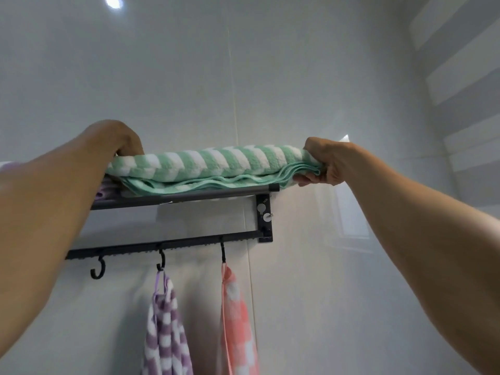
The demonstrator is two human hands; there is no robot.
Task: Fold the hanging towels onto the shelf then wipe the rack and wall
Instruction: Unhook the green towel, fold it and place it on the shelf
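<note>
A: Pale glossy wall (311, 90); black rack (189, 197) mounted high.

B: Progress?

A: Green-striped towel (205, 165) folded, lying on the shelf. Left hand (127, 142) grips one end, right hand (322, 163) pinches the other. Purple towel (165, 328) and pink towel (238, 320) hang from hooks. Wiping looks unstarted.

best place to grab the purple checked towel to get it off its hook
Pinch the purple checked towel at its narrow gathered top, just below the loop on the middle hook. Come from the front and lift upward: the hook curls up, and the cloth bunches there, so one hand can close round it.
</note>
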